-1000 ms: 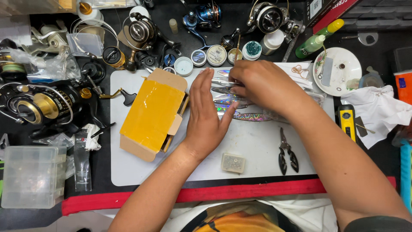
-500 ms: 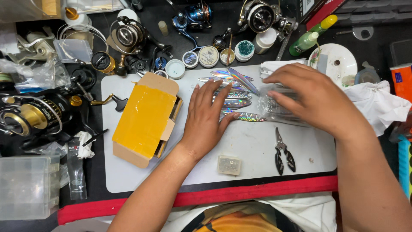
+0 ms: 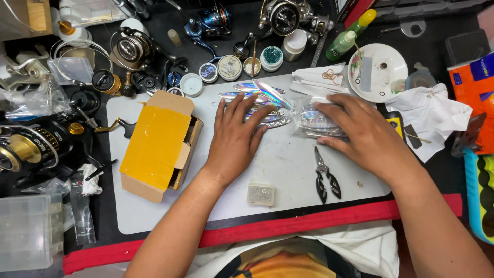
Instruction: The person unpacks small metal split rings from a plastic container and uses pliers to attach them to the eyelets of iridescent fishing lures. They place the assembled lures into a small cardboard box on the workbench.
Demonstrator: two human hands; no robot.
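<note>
The left hand [image 3: 235, 141] lies flat over part of the shiny lure blades [image 3: 257, 95], so how many lie beneath it cannot be told. Right of those blades, the right hand [image 3: 368, 136] covers much of a clear bag [image 3: 314, 119], whose contents show only as a glittering blur. Far left of the blades, a fishing reel [image 3: 23, 149] and a clear plastic box [image 3: 25, 237] are cut by the picture's edge. Far right, an orange packet [image 3: 473, 87] is cut off too. The counter [image 3: 283, 164] hides the person's lap.
</note>
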